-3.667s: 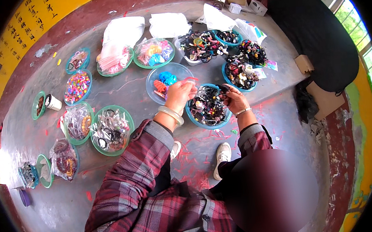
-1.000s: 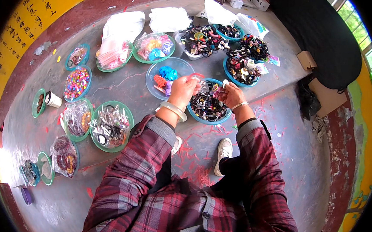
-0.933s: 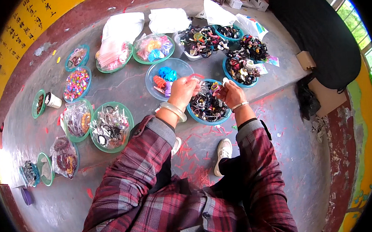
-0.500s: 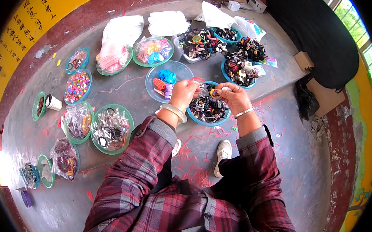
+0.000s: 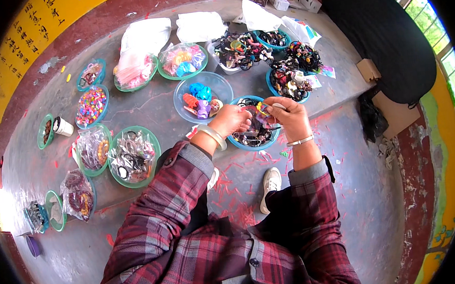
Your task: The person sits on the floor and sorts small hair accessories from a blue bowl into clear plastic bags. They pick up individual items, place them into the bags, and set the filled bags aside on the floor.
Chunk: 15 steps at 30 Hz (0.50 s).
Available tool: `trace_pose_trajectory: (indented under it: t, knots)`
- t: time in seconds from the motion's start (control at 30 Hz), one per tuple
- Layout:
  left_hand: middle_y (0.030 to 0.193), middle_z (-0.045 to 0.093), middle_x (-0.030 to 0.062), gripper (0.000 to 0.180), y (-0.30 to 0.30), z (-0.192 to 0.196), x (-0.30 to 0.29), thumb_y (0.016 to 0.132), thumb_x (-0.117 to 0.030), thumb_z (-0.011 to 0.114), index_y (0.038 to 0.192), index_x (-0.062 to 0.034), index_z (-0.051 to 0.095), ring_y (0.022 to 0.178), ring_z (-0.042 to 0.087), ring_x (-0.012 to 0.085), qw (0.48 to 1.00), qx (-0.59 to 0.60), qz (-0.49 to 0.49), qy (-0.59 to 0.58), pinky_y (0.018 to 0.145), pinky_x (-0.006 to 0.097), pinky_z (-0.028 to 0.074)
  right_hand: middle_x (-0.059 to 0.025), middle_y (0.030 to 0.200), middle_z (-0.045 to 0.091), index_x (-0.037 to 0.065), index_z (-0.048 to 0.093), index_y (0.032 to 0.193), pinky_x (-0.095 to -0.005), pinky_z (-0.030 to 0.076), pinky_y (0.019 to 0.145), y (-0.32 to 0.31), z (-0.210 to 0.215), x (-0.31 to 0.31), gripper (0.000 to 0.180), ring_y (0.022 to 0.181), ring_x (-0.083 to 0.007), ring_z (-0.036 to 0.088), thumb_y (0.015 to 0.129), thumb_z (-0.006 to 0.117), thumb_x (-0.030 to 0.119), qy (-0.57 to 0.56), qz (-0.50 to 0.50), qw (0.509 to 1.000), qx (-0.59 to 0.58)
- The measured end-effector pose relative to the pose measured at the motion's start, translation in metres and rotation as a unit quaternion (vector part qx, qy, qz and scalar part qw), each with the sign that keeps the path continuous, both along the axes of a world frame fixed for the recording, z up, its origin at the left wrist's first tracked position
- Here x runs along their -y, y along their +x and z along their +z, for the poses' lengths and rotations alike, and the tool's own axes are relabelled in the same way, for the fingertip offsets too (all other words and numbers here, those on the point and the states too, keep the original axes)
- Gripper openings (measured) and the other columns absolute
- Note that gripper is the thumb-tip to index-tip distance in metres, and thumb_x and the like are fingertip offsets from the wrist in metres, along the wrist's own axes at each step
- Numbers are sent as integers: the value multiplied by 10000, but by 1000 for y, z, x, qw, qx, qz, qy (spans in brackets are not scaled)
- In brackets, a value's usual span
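Note:
Both my hands are over a blue bowl (image 5: 238,143) of mostly black hair ties (image 5: 251,138). In my right hand (image 5: 292,115) is a small bundle (image 5: 262,112) with yellow and purple parts, pinched between thumb and fingers; its exact kind is too small to tell. Close beside it, my left hand (image 5: 230,119) is closed, with a thin red strip (image 5: 245,108) at its fingertips. A clear bowl (image 5: 178,106) just beyond my left hand holds blue, orange and purple pieces (image 5: 201,97).
Green bowls (image 5: 157,156) of bagged items stand to the left, near a bowl of bright beads (image 5: 92,105). Bowls of dark hair ties (image 5: 289,79) are at the back right. Red scraps (image 5: 234,186) litter the floor around my shoes (image 5: 270,185). A black cover (image 5: 381,36) lies far right.
My left hand has lowered and turned, its red strip now closer to the bundle. My right hand still holds the bundle, which shows more colour. The view has shifted slightly.

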<state>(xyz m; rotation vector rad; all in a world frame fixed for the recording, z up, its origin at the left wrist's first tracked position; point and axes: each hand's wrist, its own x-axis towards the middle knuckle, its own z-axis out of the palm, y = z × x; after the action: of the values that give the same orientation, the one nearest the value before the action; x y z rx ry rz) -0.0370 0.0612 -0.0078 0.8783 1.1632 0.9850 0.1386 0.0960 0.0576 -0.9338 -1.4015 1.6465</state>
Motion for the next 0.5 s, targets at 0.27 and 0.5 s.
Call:
trace_pose_trajectory:
  t: [0.27,0.5]
  knots:
    - [796,619,106,289,5,9,4,815,-241,568,952,12,589,708,626,176,997,39,-64,-25,656,285,523,-84,894,614,3,602,981,-278,521,680,-7,-18,-4,223,741,-160,600,772,559,-61,-33,-3,995,-91]
    - [814,635,112,262,5,16,6,823,-212,545,961,6,588,697,633,180,994,85,-57,-26,671,289,525,-48,868,623,10,638,886,-215,474,663,-9,-23,-6,197,740,-99,578,721,591,-85,94,-20,995,-10]
